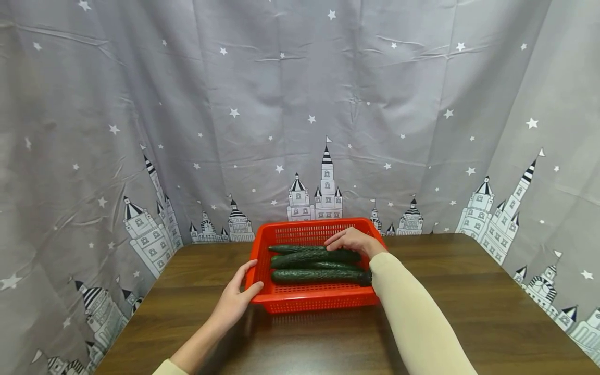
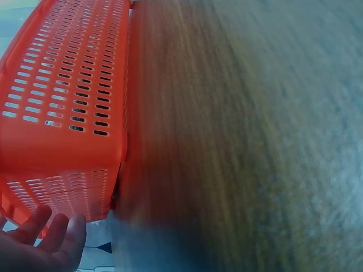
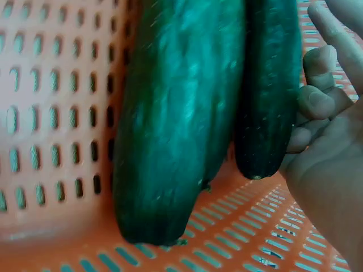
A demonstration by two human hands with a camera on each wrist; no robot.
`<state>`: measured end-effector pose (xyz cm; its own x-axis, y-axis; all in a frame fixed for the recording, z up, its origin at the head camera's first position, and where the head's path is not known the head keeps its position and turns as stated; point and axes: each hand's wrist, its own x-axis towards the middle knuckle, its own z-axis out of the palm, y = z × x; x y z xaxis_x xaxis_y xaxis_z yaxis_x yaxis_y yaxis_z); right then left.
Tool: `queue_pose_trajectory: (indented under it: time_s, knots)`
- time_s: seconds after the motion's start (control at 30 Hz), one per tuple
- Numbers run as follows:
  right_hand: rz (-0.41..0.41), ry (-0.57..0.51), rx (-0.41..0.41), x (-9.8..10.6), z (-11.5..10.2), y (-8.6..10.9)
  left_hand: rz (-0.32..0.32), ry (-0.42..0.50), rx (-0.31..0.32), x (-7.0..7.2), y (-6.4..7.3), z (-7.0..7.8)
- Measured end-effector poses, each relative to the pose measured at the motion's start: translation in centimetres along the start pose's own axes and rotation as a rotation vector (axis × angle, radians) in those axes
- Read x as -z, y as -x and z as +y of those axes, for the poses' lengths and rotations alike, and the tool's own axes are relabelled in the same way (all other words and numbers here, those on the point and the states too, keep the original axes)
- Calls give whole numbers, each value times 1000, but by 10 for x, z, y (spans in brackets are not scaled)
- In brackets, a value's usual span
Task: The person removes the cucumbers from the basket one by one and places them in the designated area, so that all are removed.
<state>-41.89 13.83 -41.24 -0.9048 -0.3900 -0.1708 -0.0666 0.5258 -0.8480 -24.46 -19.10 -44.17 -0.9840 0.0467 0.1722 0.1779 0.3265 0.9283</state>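
Looks early on: right hand (image 1: pixel 349 241) just curling its fingers (image 3: pixel 315 103) round the far cucumber (image 1: pixel 313 256), all cucumbers in the basket (image 1: pixel 262 245), left hand (image 1: pixel 236 297) flat against its near-left corner.

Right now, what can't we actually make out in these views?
- Cucumbers: exact count unclear in the head view; they overlap, and the right hand covers their far ends.
- Right hand's grip: right wrist view cuts the fingers at the edge.
- Left hand: left wrist view shows only fingertips; contact with the red basket hidden.
- Table: blurred in the left wrist view.
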Motion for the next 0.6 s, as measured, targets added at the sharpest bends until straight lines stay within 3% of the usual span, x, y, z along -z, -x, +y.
queue_pose_trajectory:
  time_s: [0.33, 0.6]
  knots:
    - [-7, 110, 9, -3, -2, 2, -3, 1, -2, -1, -1, 1]
    - [-35, 245, 61, -3, 0, 0, -5, 5, 7, -2, 0, 1]
